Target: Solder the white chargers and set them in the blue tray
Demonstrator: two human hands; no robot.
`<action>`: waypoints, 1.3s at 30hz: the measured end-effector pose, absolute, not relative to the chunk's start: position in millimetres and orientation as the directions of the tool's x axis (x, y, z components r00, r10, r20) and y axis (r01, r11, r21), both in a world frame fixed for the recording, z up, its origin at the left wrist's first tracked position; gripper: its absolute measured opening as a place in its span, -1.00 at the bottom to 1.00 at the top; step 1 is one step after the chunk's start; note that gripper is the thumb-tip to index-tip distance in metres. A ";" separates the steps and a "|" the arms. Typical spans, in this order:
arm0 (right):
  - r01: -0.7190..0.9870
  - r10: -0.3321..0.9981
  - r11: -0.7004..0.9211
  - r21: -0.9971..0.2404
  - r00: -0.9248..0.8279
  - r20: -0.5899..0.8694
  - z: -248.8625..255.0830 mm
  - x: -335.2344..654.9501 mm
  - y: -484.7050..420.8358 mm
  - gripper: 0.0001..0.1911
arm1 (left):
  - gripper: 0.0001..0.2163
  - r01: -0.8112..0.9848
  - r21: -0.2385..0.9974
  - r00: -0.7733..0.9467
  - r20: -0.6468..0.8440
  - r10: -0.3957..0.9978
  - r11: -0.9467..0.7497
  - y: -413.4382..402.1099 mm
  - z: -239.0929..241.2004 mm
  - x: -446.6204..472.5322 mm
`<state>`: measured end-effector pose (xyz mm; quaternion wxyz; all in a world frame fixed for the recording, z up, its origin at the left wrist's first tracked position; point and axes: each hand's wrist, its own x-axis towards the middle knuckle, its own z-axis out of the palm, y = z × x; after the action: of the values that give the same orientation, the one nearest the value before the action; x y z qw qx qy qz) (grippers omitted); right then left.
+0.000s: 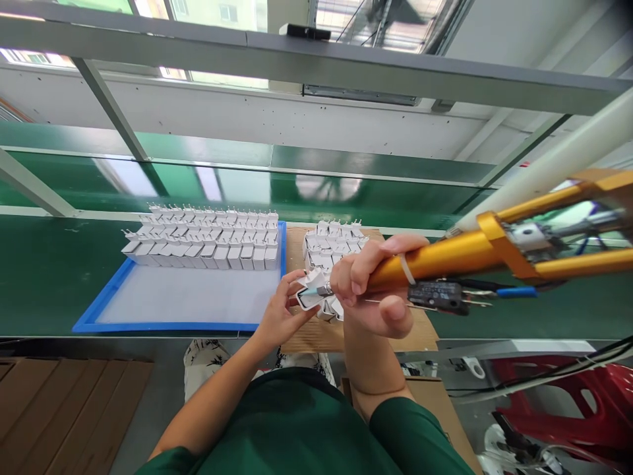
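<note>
My left hand (283,311) pinches a small white open-ended casing (308,298) between thumb and fingers. Wrapped around the front of an orange cylindrical tool (429,262), my right hand (373,280) holds it sideways, its tip (324,289) pointing into the casing. A black micro switch (439,297) with a metal lever is fixed along the tool's underside, near my right thumb. Behind my hands stands a group of similar white casings (332,241) on a cardboard sheet (297,340). The inside of the casing is partly hidden by the tool tip.
Left of my hands, a blue-rimmed tray (163,326) carries several rows of white casings (217,241). The green bench (37,274) runs beneath. A pale pole (548,158) slants in from the right, near the tool. A red plastic stool (558,409) stands below right.
</note>
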<state>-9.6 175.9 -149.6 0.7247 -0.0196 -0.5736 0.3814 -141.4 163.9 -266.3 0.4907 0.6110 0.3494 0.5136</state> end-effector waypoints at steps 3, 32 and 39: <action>-0.516 0.579 0.714 -0.473 0.058 0.813 -149.0 -8.8 174.9 -0.68 | -0.49 -0.069 0.952 0.233 0.305 0.923 -0.297 165.2 -264.1 -141.1; -0.566 0.537 0.713 -0.413 0.062 0.841 -150.4 -7.9 178.9 -0.68 | -0.48 -0.065 0.951 0.226 0.310 0.923 -0.303 166.6 -268.2 -142.3; -0.543 0.535 0.728 -0.418 0.070 0.842 -150.3 -8.7 179.8 -0.69 | -0.48 -0.068 0.954 0.229 0.299 0.927 -0.291 166.4 -269.6 -142.6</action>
<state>-8.7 179.8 -150.3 0.7314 0.0037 -0.5738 0.3686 -142.6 166.4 -269.6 0.4833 0.6170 0.3478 0.5146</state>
